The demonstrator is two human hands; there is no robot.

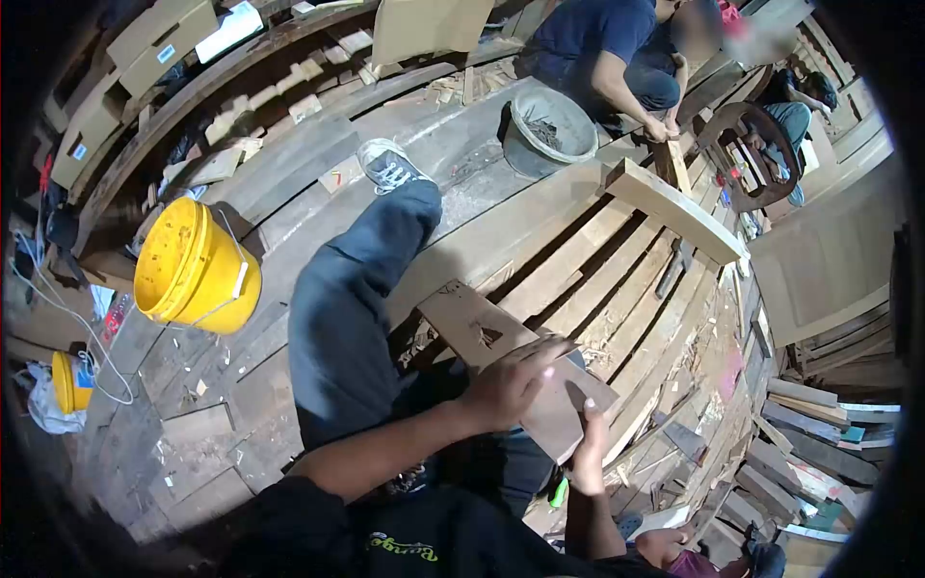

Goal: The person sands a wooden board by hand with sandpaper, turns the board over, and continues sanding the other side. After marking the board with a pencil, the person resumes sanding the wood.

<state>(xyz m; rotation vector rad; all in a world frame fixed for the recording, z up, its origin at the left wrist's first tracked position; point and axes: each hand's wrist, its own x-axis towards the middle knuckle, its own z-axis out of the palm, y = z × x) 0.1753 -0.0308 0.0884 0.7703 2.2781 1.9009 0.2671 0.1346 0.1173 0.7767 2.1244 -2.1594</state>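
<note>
Your left hand [506,385] lies fingers spread flat on top of the wooden board [482,337], centre frame, resting over your knee; your right hand [588,448] pinches its lower edge, fingers closed on it. Board looks stiff, light, rough-edged — probably best held at both ends, mind splinters. Yellow bucket [193,265] at left, grey tub [549,130] up top, a long plank [674,207] upper right — another person [617,48] working beyond it.
</note>
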